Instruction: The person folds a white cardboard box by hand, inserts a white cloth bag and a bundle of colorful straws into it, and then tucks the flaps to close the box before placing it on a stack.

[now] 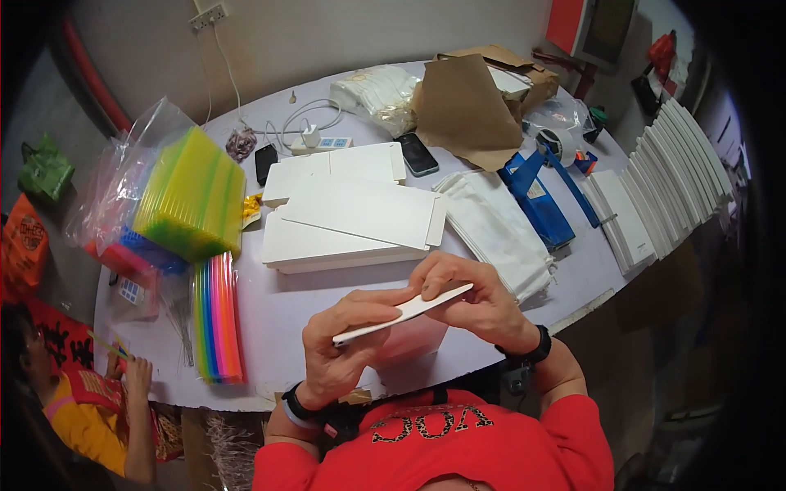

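Between my hands, near the table's front edge, is a slim white cardboard box [413, 309], its narrow edge turned up. My left hand [337, 335] grips the left end, with the thumb and fingers on either side. Around the right end close the fingers of my right hand [479, 303]. A pinkish-tinted panel [413, 340] shows below the edge; I cannot tell whether it belongs to the same box. Just beyond my hands lie stacked flat white boxes [348, 221]. White cloth-like bags [499, 233] are piled close to my right hand.
Colourful plastic tubes [217, 319] and a bagged yellow bundle [188, 196] occupy the left. A blue tool [536, 200], a phone [417, 154] and brown paper [467, 110] lie farther back. White flat boxes [675, 184] line the right. Another person [98, 401] works at lower left.
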### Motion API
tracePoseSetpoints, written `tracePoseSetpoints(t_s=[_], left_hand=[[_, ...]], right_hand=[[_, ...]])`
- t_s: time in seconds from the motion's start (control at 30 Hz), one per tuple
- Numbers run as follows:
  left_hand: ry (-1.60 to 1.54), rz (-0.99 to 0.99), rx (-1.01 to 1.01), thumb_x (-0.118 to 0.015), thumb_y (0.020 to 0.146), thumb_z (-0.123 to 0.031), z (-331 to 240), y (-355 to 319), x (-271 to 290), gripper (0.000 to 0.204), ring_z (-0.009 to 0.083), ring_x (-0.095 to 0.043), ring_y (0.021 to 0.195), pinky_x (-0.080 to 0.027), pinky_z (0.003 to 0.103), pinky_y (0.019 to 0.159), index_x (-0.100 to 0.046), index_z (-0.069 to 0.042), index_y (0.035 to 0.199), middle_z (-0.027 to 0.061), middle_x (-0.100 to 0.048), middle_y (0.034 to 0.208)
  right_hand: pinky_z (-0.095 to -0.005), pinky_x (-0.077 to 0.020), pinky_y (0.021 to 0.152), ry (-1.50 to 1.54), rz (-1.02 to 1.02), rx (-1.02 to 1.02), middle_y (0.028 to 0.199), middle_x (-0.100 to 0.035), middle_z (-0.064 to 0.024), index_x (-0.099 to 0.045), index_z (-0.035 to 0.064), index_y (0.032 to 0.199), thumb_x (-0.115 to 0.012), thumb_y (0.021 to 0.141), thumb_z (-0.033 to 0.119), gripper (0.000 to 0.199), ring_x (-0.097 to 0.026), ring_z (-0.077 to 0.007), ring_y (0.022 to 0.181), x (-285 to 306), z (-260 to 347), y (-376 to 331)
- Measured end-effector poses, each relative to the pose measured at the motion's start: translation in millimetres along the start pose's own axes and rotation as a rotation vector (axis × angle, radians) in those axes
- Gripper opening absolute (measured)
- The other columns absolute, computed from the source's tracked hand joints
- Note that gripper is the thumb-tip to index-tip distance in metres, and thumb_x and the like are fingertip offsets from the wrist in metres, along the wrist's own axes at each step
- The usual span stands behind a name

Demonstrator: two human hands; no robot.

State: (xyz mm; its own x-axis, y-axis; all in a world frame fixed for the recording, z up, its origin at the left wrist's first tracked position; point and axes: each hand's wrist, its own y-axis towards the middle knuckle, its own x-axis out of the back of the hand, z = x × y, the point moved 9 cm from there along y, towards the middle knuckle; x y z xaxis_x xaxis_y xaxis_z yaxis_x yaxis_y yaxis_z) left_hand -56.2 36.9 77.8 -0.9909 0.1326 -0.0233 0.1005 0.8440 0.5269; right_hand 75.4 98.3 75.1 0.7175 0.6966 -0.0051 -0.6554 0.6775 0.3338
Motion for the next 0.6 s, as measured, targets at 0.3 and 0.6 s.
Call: tracePoseSetpoints(t_s=[0.3, 0.6], left_hand=[[-0.039, -0.077, -0.014, -0.058, 0.078, 0.016, 3, -7, 9, 0.028, 0.0286, -0.063, 0.106, -0.050, 0.035, 0.090, -0.067, 0.002, 0.100, 0.0231, -0.064, 0.113], [0.021, -0.386, -0.262, -0.063, 0.083, 0.009, 5, -30, 25, 0.034, 0.0293, -0.065, 0.093, -0.056, 0.034, 0.075, -0.049, -0.004, 0.111, 0.0209, -0.058, 0.111]], right_hand=[[-0.0261, -0.0480, 0.074, -0.187, 0.080, 0.356, 0.101, -0.062, -0.0156, -0.063, 0.0037, 0.092, -0.063, 0.077, -0.007, 0.019, -0.062, -0.0224, 0.087, -6, 11, 1], [-0.0304, -0.0528, 0.067, -0.443, 0.102, 0.511, 0.097, -0.065, -0.0147, -0.066, 0.0089, 0.100, -0.067, 0.081, 0.000, 0.021, -0.066, -0.0266, 0.083, -5, 18, -8]])
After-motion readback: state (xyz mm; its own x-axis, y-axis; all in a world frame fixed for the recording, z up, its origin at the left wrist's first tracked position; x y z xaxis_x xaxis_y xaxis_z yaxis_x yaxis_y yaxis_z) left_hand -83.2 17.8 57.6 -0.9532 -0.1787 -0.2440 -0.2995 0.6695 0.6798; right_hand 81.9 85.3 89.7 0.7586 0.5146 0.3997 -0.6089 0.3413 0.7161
